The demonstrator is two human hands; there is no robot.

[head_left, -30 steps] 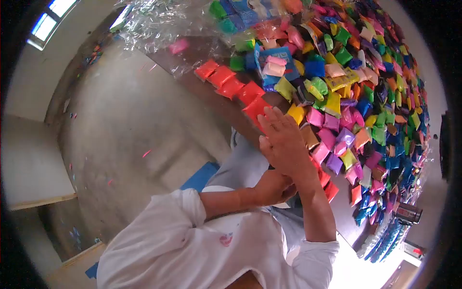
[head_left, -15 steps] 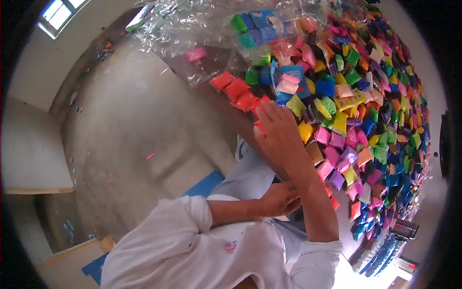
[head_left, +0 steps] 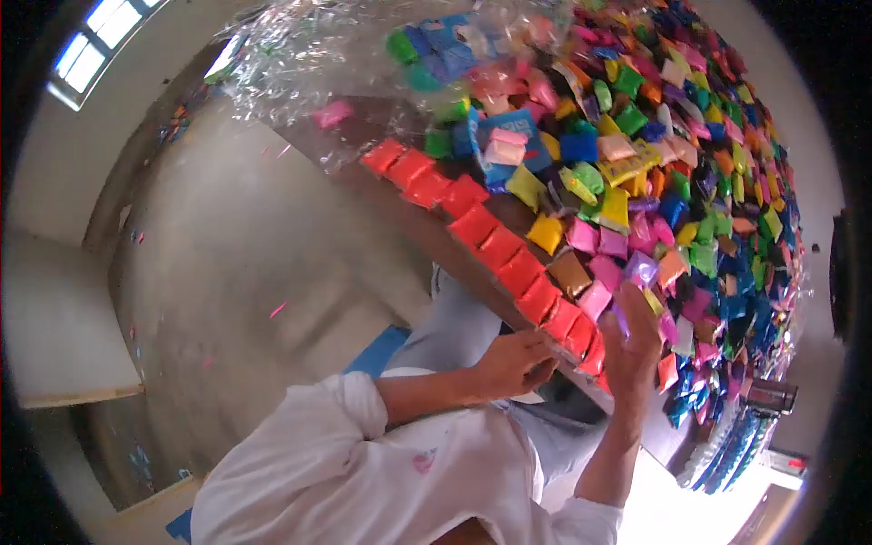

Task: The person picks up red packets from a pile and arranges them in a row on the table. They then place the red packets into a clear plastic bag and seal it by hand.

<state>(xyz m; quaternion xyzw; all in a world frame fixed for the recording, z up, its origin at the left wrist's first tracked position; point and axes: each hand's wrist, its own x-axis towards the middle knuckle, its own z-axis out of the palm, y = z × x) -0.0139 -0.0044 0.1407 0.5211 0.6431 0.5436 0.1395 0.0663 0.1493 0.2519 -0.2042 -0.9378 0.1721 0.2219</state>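
Observation:
A line of red packets runs slantwise along the near edge of the brown table. By its lower end is my left hand, fingers curled in at the table edge; whatever they pinch is too small to make out. Over the lower packets reaches my right hand, its fingers stretched out and holding nothing that I can see. Part of a purple packet shows beside those fingers. Near them lie another purple packet, pink packets and a brown packet.
A big heap of many-coloured packets spreads over the table's right side. Crumpled clear plastic lies at the far end, near a blue printed pack. Dark blue wrapped rolls stand at lower right. Below the edge is concrete floor.
My right hand has moved from the upper part of the red line down to its lower right end, uncovering the red packets. My left hand stays by the table edge. The view has shifted slightly.

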